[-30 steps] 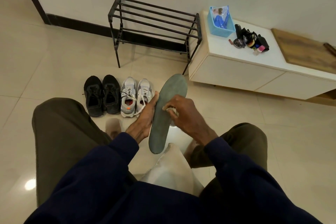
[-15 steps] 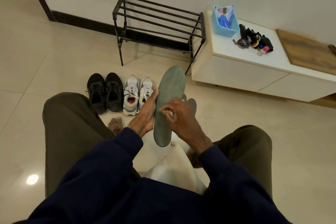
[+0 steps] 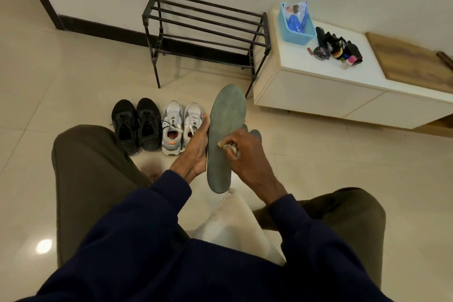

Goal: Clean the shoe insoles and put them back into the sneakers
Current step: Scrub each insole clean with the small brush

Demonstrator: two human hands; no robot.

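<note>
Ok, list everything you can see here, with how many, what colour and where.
insole: one, grey-green, held between the hands
other insole tips: count unclear, dark grey, floor behind the right hand
wipe: one, pale, pressed on the insole
black sneakers: one pair, on the floor
grey sneakers: one pair, grey-white, right beside the black pair
shoe rack: one, black, against the wall
cabinet: one, white, right of the rack
basket: one, blue, on the cabinet
shoe-care items: several, mostly black, on the cabinet
wooden board: one, brown, on the cabinet
left hand: holds the insole
right hand: grips the wipe
</note>
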